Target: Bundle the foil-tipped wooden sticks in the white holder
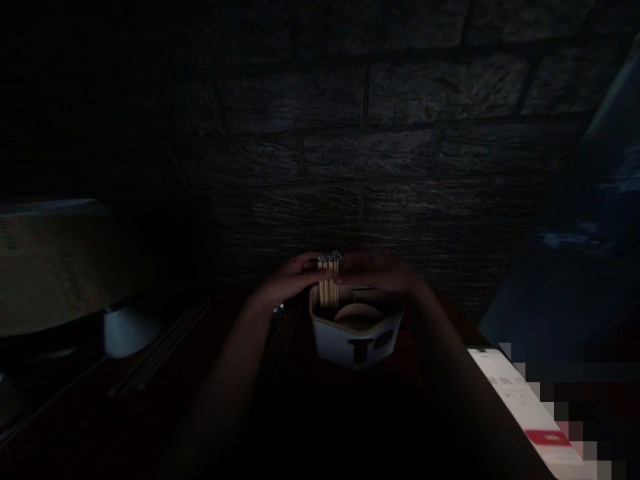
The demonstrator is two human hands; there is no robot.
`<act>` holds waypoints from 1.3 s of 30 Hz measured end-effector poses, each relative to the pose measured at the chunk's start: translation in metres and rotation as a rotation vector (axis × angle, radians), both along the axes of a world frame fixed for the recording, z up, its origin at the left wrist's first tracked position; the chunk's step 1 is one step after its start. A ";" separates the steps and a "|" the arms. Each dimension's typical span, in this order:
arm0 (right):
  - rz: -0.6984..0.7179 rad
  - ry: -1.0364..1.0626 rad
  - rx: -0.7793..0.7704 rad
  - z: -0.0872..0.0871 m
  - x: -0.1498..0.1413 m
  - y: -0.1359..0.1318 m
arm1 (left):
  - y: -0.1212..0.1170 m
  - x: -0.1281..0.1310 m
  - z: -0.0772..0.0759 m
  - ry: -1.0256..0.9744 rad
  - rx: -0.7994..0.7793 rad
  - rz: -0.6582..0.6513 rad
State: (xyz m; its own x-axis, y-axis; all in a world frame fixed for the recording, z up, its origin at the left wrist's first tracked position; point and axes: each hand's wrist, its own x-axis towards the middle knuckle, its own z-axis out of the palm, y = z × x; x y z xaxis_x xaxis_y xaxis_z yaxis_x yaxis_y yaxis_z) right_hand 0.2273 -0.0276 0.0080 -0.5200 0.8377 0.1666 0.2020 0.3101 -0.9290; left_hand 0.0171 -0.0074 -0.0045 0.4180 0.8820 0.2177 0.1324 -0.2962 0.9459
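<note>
A bundle of slim, pale wooden sticks (329, 292) stands upright at the back left of a white box (331, 341) with dark markings. My left hand (287, 280) grips the bundle from the left, its thumb across the front. From the other side my right hand (377, 272) presses its fingers against the same sticks, above the box. The tops of the sticks look dark and grainy. Inside the box lies a round, light brown thing (357, 311); the dimness hides what it is.
A brick wall (330, 160) rises behind the dark red table. More thin sticks (160, 350) lie at left, near a lamp-like white cone (127, 331) and a large brown printed thing (55, 267). A lit phone (520, 400) lies at right, beside a bluish sheet (565, 240).
</note>
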 end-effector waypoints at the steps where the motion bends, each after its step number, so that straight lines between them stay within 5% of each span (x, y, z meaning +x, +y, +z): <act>1: 0.023 0.003 -0.036 -0.002 0.000 0.002 | 0.003 0.001 -0.005 0.008 -0.005 -0.059; 8: 0.093 0.029 -0.080 -0.011 0.004 0.006 | 0.005 0.001 -0.031 -0.054 -0.109 -0.184; 17: -0.077 -0.142 0.267 -0.034 -0.005 -0.003 | -0.008 0.009 -0.082 -0.368 -0.056 0.075; 20: -0.258 -0.260 0.420 -0.040 -0.009 -0.015 | -0.019 0.006 -0.080 -0.330 -0.038 0.118; 23: -0.276 -0.333 0.485 -0.041 -0.012 -0.033 | -0.032 0.001 -0.075 -0.260 -0.041 0.064; 30: -0.386 -0.428 0.519 -0.035 -0.010 -0.061 | -0.044 0.006 -0.079 -0.275 -0.119 0.115; 35: -0.431 -0.485 0.515 -0.033 -0.012 -0.064 | -0.045 0.009 -0.078 -0.361 -0.184 0.022; 39: -0.408 -0.488 0.504 -0.034 -0.010 -0.058 | -0.045 0.008 -0.077 -0.379 -0.217 0.072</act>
State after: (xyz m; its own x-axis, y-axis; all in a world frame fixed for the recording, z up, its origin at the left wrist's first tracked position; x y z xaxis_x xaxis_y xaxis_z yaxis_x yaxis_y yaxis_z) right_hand 0.2171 -0.0858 -0.0260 -0.3010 0.8620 0.4079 0.7361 0.4820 -0.4752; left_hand 0.0255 -0.0523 -0.0812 0.2799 0.9482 0.1503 -0.2226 -0.0882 0.9709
